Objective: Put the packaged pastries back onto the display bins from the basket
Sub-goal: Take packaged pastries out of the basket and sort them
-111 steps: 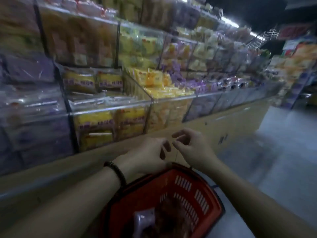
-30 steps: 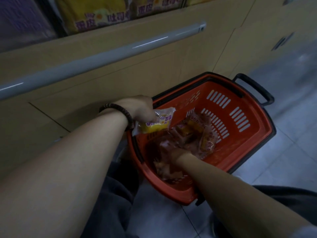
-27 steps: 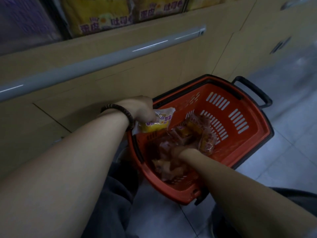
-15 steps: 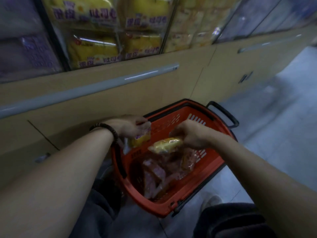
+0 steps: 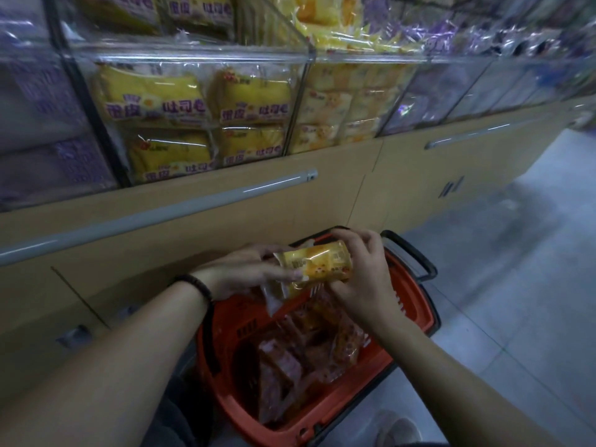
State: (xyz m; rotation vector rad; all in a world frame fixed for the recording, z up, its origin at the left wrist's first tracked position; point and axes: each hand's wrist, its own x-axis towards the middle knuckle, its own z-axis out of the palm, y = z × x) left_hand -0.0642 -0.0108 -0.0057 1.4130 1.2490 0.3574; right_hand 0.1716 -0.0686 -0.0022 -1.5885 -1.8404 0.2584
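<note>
Well, left hand (image 5: 245, 273) and right hand (image 5: 366, 280) both pinch the yellow packet (image 5: 314, 265) above the basket (image 5: 418, 303); best carry it flat to the matching bin (image 5: 364, 61).

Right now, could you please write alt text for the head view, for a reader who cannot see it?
A left hand and a right hand hold a yellow packaged pastry over a red basket of wrapped pastries, below clear display bins stacked with yellow packs.

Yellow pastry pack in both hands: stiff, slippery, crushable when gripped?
Probably light: the left hand and right hand hold the yellow pastry pack by the fingers alone. The glossy film is likely slippery. The thin wrap around a soft-looking pastry is probably crushable, not stiff.
</note>
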